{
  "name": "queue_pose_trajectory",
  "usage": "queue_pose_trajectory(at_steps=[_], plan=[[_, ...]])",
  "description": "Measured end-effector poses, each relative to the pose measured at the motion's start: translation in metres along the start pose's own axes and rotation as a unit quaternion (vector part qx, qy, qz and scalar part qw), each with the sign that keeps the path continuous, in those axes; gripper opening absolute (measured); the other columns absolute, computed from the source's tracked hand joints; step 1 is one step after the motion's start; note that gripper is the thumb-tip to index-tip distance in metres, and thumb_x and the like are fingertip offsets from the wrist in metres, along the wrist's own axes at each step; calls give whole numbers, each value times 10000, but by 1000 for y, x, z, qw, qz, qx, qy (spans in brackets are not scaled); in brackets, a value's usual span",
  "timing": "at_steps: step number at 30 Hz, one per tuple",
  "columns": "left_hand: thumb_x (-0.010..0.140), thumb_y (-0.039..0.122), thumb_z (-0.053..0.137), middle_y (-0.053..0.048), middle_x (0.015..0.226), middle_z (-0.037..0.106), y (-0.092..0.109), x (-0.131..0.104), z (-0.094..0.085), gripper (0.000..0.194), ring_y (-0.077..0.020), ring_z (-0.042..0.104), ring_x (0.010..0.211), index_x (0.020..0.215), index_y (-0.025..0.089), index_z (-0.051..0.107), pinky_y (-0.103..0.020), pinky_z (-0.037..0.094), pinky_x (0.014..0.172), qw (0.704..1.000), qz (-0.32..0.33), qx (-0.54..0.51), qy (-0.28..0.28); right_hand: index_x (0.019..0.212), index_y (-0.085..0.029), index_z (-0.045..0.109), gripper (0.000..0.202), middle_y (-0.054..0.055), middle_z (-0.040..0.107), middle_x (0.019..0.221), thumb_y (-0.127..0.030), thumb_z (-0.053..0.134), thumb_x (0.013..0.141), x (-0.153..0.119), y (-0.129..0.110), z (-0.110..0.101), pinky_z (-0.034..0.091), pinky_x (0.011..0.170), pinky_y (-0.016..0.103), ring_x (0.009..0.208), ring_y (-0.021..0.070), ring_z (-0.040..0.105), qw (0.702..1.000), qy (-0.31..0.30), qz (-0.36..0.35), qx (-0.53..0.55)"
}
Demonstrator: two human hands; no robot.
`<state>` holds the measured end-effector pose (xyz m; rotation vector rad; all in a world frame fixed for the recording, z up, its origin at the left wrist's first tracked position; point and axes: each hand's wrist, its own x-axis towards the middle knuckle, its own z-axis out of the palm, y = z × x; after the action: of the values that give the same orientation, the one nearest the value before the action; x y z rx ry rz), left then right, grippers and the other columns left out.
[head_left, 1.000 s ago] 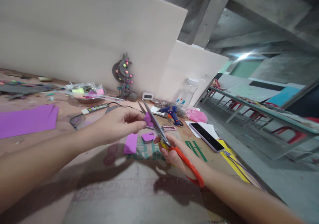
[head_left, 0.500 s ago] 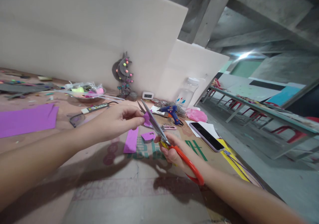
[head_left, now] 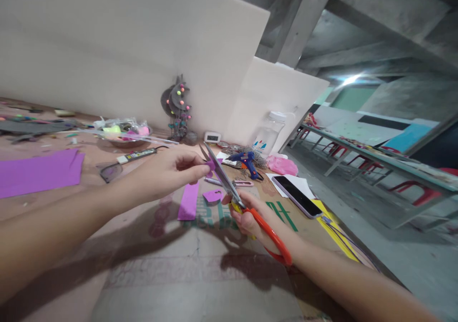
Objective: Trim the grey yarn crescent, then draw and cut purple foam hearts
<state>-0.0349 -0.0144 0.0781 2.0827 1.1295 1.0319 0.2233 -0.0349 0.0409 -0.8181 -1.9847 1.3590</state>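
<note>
Between thumb and fingers, my left hand pinches a small piece of purple felt. My right hand grips orange-handled scissors, their blades slightly apart and pointing up and away, with the felt piece at the blades. Beneath them on the cardboard lie a purple strip and a purple scrap with a curved notch. Whether the felt sits fully between the blades is hard to make out.
A blue glue gun, a phone and a water bottle stand or lie to the right. Behind are a small digital clock and a grey moon ornament. Larger purple sheets lie left.
My left hand and the felt piece have shifted slightly to the right along the blades. The scissor blades have drawn a little closer together.
</note>
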Motion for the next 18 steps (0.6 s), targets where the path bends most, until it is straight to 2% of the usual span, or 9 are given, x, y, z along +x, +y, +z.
queue_pose_trajectory(at_steps=[5,11,14,18], plan=[[859,492,573,21,652,562,-1,1,6,352,-144,519,632,682,190,615,-264,371,590,998,-49,-11,-23,1176,-188,578,689,-35,399,731,-802,568,864,0,6,-1,353,561,242,630,121,366,1000,3,1,1],[864,471,553,-9,707,629,-1,0,7,357,-173,594,713,661,189,638,-288,432,669,999,-8,-30,32,1188,-183,577,682,-31,401,753,-793,548,885,0,8,-3,334,543,238,625,115,338,1000,2,-12,-12],[849,461,563,-5,714,644,1,-1,10,325,-173,586,709,683,193,644,-287,421,658,997,-26,-43,49,1236,-183,559,690,-19,421,779,-789,505,910,0,10,-7,337,538,240,631,118,343,999,-13,-9,-39],[812,456,566,11,670,588,4,2,15,302,-170,544,687,649,203,583,-286,399,640,996,-43,-31,77,1309,-187,501,693,-5,440,818,-776,404,956,1,12,-15,352,535,236,647,124,346,996,-61,-25,-57]])
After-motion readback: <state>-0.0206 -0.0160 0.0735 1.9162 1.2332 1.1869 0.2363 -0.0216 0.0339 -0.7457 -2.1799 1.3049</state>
